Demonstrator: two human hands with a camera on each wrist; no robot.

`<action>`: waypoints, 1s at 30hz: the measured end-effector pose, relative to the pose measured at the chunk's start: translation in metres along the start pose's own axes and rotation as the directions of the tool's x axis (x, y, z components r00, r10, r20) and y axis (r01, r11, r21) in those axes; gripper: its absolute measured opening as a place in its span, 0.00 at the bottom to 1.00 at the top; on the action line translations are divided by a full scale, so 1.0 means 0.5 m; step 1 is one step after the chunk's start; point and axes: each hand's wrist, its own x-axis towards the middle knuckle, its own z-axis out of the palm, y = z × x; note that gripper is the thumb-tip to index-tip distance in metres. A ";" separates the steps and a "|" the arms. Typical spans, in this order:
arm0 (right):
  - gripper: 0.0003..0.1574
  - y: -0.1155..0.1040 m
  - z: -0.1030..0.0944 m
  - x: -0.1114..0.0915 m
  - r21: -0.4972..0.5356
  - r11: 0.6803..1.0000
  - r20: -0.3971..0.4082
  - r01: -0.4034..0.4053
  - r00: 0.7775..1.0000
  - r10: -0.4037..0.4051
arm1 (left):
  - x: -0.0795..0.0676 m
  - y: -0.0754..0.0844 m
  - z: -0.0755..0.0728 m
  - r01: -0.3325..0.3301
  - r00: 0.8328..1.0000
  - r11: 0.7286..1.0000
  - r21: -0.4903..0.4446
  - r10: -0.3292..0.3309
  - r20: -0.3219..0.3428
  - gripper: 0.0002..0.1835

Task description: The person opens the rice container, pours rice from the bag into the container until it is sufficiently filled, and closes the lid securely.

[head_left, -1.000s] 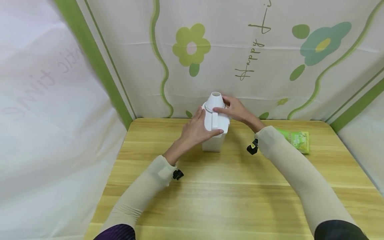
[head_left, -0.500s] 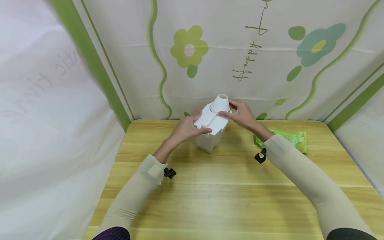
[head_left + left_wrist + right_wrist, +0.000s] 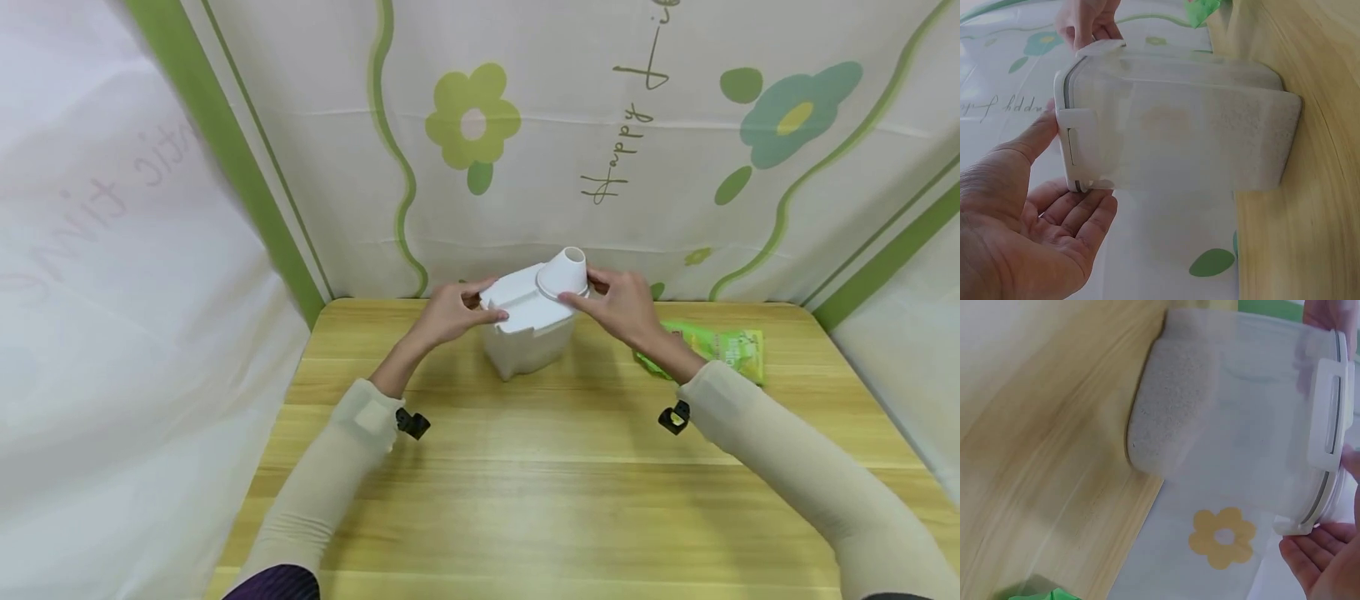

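Observation:
A translucent container [image 3: 527, 350] with a white lid [image 3: 525, 300] stands on the table. The lid carries a white cone-shaped spout [image 3: 566, 271] at its right end. Pale grainy powder [image 3: 1169, 406] fills the container's lower part in the right wrist view. My left hand [image 3: 446, 315] grips the left end of the lid, thumb on the near side and fingers round the far corner. At the other end my right hand [image 3: 624, 307] holds the lid beside the spout, its thumb at the spout's base and its fingers partly hidden behind.
A green and yellow packet [image 3: 720, 348] lies on the wooden table [image 3: 510, 483] to the right, partly behind my right forearm. A white patterned cloth [image 3: 300, 158] hangs close behind the table's back edge.
The container has been turned on the table, so its spout end has swung from the back to the right. My hands have moved apart with its ends, left hand leftward, right hand rightward.

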 end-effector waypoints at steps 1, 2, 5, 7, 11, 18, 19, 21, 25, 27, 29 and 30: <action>0.39 -0.003 -0.002 -0.006 -0.012 1.000 -0.009 0.012 1.000 -0.012 | 0.000 -0.002 -0.002 0.006 1.000 1.000 -0.009 -0.006 -0.002 0.40; 0.38 -0.006 -0.004 -0.011 -0.032 0.999 -0.018 0.024 1.000 -0.025 | 0.001 -0.004 -0.005 0.012 1.000 1.000 -0.019 -0.012 0.001 0.40; 0.36 -0.013 -0.008 -0.023 -0.094 0.994 -0.041 0.058 0.997 -0.062 | 0.002 -0.006 -0.013 0.036 0.999 0.999 -0.037 -0.036 0.006 0.39; 0.33 -0.017 -0.011 -0.029 -0.134 0.988 -0.055 0.076 0.995 -0.084 | 0.004 -0.006 -0.018 0.050 0.999 0.997 -0.056 -0.049 0.014 0.38; 0.30 -0.026 -0.014 -0.042 -0.187 0.977 -0.073 0.102 0.990 -0.118 | 0.012 -0.008 -0.026 0.054 0.998 0.993 -0.101 -0.051 0.039 0.37; 0.29 -0.040 -0.015 -0.060 -0.238 0.965 -0.096 0.114 0.986 -0.140 | 0.032 -0.014 -0.036 0.078 0.996 0.985 -0.151 -0.071 0.054 0.35; 0.29 -0.042 -0.015 -0.061 -0.242 0.963 -0.097 0.115 0.985 -0.142 | 0.034 -0.015 -0.037 0.083 0.996 0.985 -0.153 -0.075 0.057 0.35; 0.30 -0.046 -0.015 -0.063 -0.241 0.963 -0.097 0.119 0.985 -0.146 | 0.038 -0.017 -0.039 0.087 0.995 0.984 -0.154 -0.078 0.063 0.35; 0.31 -0.049 -0.016 -0.064 -0.245 0.961 -0.094 0.125 0.984 -0.152 | 0.041 -0.019 -0.041 0.085 0.995 0.983 -0.165 -0.074 0.073 0.36; 0.31 -0.049 -0.016 -0.065 -0.249 0.960 -0.093 0.129 0.983 -0.156 | 0.043 -0.020 -0.042 0.085 0.994 0.982 -0.170 -0.073 0.076 0.35; 0.31 -0.048 -0.016 -0.064 -0.253 0.958 -0.093 0.135 0.982 -0.163 | 0.043 -0.020 -0.042 0.087 0.994 0.981 -0.173 -0.075 0.079 0.35; 0.31 -0.048 -0.017 -0.064 -0.255 0.957 -0.094 0.138 0.982 -0.166 | 0.044 -0.019 -0.042 0.088 0.994 0.981 -0.174 -0.075 0.081 0.35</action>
